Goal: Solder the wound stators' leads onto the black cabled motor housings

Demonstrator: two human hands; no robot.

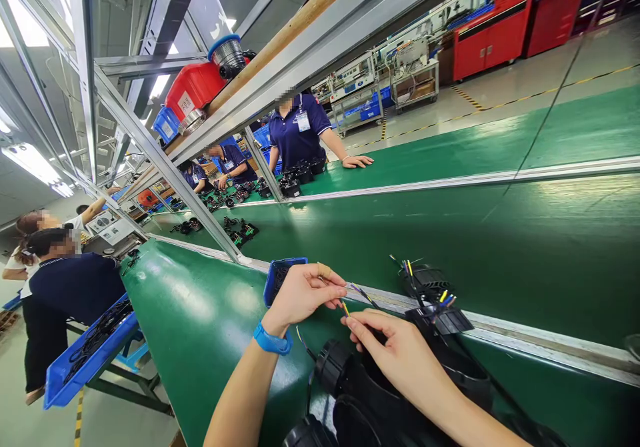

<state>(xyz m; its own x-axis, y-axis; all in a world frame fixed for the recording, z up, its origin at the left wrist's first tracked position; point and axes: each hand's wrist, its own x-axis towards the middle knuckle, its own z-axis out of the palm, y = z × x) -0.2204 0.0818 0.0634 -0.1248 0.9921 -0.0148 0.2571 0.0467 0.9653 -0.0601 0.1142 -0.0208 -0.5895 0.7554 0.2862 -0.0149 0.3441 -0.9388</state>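
Note:
My left hand [306, 292], with a blue band on its wrist, pinches the end of thin coloured wires at its fingertips. Close by, my right hand [395, 350] has finger and thumb closed on a yellow wire [345, 309] that spans the small gap between both hands. A dark cable [367, 296] with a yellow strand runs just behind the fingers. Beneath my right forearm lie bulky black round housings [334, 367], partly hidden by it. Behind my right hand, black parts [445, 317] with yellow, blue and red wire ends rest at the bench's metal rail.
A small blue bin [273, 280] of dark pieces stands behind my left hand. Past the metal rail [530, 343] runs a green belt [500, 233]. An aluminium post [200, 213] rises at left. Several co-workers sit or stand along the line, one person [300, 130] facing me.

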